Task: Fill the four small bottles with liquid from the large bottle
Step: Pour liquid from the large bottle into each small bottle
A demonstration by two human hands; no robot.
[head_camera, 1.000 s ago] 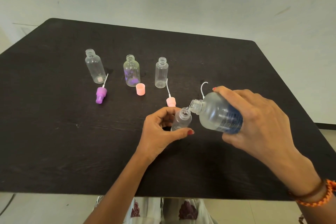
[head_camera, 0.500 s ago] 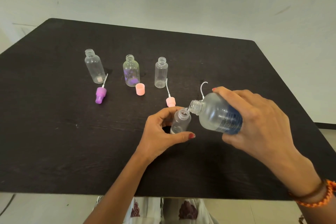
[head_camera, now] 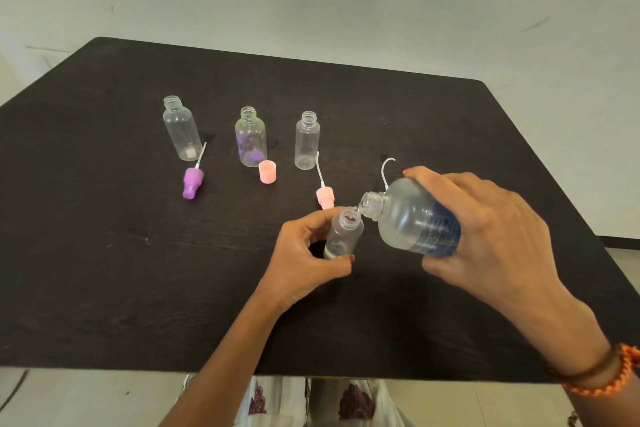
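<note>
Now we pour: right hand (head_camera: 485, 236) wrapped around the tilted large bottle (head_camera: 412, 222), left hand (head_camera: 304, 253) gripping 1 small bottle (head_camera: 343, 236) above the table (head_camera: 104, 270). Keep mouths touching, tilt slowly. 3 empties (head_camera: 307, 140) wait behind.

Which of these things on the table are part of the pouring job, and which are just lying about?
In use: large bottle, held small bottle, three standing small bottles, left hand, right hand.
Lying about: purple sprayer, pink sprayer, pink cap.
</note>
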